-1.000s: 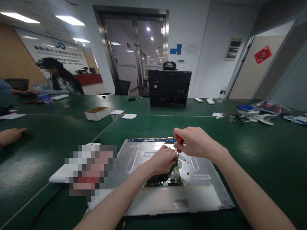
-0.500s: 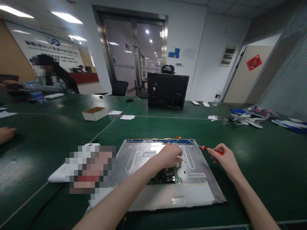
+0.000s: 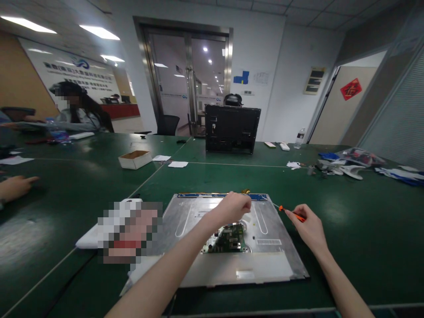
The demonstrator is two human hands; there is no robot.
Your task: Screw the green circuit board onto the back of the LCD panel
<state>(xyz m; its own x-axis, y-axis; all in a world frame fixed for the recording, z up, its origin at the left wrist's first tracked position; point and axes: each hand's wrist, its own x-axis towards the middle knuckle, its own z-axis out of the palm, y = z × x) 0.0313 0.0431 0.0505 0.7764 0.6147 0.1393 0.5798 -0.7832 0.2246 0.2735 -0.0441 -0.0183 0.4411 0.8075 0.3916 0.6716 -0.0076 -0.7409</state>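
A flat metal display panel (image 3: 271, 256) lies on the green table in front of me, with a green circuit board (image 3: 228, 238) exposed near its middle and a blue strip along its far edge. My left hand (image 3: 233, 206) hovers over the panel's upper middle, fingers pinched together on something too small to make out. My right hand (image 3: 306, 227) rests at the panel's right edge and holds a small orange-handled screwdriver (image 3: 287, 212), its tip pointing left toward the far right corner.
A black monitor housing (image 3: 231, 129) stands upright at the table's far side. A small cardboard box (image 3: 134, 159) and paper slips lie to the left, clutter (image 3: 344, 165) to the right. A white object (image 3: 91, 236) lies left of the panel. Another person's hand (image 3: 15, 186) rests at far left.
My right hand has carried the screwdriver away from the circuit board to the panel's right edge. My left hand lifted off the board and moved up toward the panel's far edge, pinched.
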